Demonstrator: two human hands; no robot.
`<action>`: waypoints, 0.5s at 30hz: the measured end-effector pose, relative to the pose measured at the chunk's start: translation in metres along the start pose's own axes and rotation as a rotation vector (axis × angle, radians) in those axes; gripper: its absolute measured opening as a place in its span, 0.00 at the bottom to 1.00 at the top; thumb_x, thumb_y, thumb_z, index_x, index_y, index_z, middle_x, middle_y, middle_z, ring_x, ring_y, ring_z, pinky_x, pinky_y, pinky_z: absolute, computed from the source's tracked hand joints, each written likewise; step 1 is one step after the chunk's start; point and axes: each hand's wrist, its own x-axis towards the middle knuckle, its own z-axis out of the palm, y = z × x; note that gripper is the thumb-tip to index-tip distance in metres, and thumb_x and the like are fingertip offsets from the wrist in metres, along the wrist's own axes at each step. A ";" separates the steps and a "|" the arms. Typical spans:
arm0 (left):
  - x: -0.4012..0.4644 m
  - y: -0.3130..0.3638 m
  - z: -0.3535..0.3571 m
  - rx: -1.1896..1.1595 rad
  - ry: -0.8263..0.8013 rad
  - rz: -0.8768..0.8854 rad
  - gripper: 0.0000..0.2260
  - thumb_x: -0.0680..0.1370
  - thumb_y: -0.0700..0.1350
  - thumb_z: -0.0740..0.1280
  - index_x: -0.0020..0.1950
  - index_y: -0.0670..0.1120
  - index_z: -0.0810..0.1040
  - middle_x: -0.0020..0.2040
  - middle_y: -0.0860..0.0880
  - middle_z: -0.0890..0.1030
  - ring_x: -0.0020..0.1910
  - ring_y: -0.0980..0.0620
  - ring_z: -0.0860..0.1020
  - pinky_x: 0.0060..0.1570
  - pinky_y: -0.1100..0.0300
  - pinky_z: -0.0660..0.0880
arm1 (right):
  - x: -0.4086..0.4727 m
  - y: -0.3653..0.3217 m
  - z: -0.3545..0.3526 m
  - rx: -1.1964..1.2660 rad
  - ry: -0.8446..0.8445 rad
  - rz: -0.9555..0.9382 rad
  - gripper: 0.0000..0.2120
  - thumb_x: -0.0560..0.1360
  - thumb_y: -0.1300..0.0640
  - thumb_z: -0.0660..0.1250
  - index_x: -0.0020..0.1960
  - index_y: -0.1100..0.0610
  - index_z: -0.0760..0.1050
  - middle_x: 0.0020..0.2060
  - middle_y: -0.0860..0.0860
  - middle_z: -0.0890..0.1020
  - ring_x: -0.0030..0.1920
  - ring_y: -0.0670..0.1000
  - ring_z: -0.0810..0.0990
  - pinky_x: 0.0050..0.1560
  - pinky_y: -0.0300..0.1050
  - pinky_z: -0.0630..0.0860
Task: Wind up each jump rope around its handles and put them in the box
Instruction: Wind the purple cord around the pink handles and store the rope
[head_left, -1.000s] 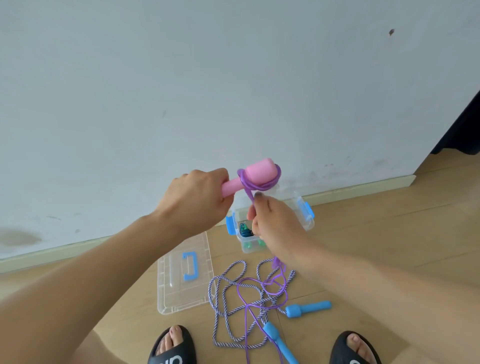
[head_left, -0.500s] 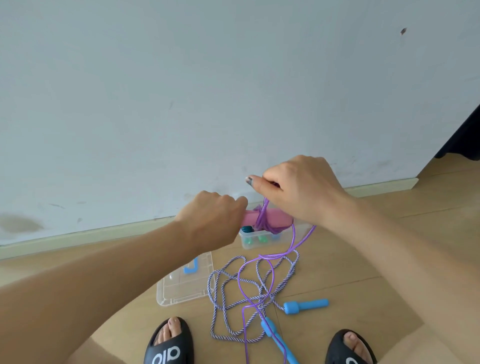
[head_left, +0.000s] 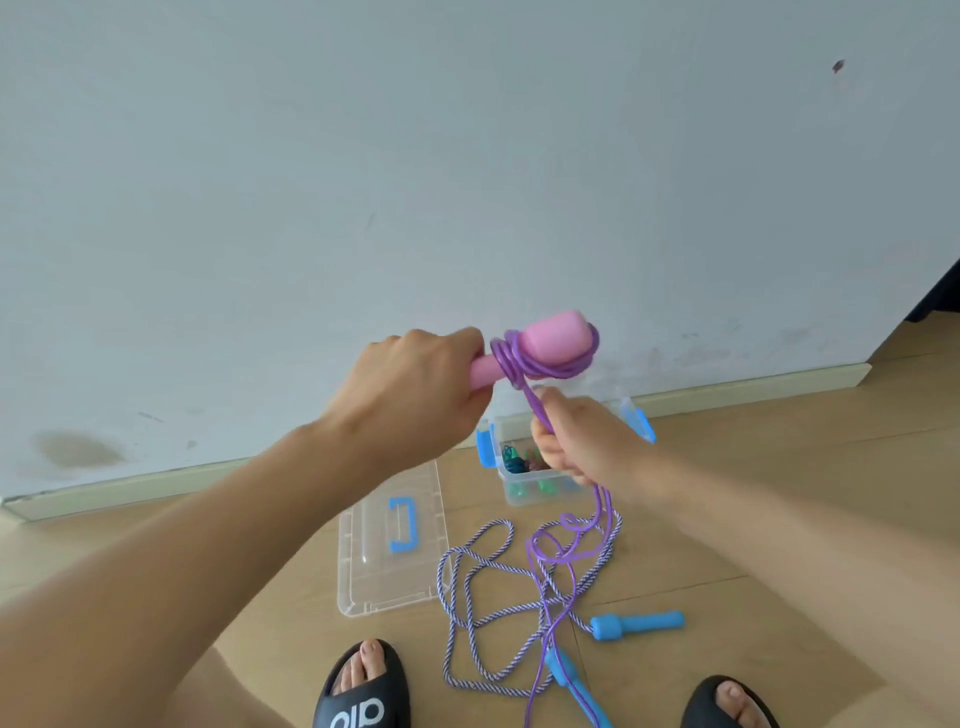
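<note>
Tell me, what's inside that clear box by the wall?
Through the clear box you can see teal and green shapes, seemingly an already stowed rope. The right hand, holding the purple rope, covers much of the opening, so the rest is hidden.

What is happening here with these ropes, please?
A person is winding the purple rope around its pink handles. The left hand grips the handles, and the right hand holds the rope just below the coils. Much of this rope hangs down to the floor, tangled with a striped rope that has blue handles and lies unwound. The open box stands by the wall with something already inside, its lid beside it.
</note>
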 end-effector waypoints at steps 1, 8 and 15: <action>0.003 -0.009 0.003 0.011 -0.025 -0.040 0.08 0.78 0.52 0.61 0.45 0.48 0.71 0.35 0.49 0.76 0.34 0.41 0.73 0.34 0.54 0.70 | -0.010 0.000 0.012 -0.032 0.011 -0.012 0.22 0.84 0.50 0.48 0.32 0.54 0.57 0.22 0.48 0.59 0.19 0.46 0.57 0.22 0.35 0.56; 0.002 -0.041 0.028 0.234 -0.207 -0.060 0.08 0.80 0.50 0.58 0.44 0.47 0.67 0.31 0.50 0.68 0.32 0.42 0.71 0.34 0.55 0.67 | -0.055 -0.008 0.024 -0.668 0.192 -0.296 0.19 0.83 0.43 0.52 0.36 0.51 0.63 0.28 0.47 0.72 0.35 0.56 0.72 0.36 0.50 0.66; -0.006 0.004 0.043 0.424 -0.481 0.119 0.01 0.78 0.42 0.58 0.49 0.47 0.68 0.41 0.49 0.76 0.39 0.44 0.78 0.35 0.57 0.65 | -0.054 -0.029 0.016 -1.014 0.279 -0.690 0.22 0.80 0.42 0.58 0.32 0.52 0.60 0.22 0.48 0.63 0.27 0.56 0.65 0.28 0.45 0.55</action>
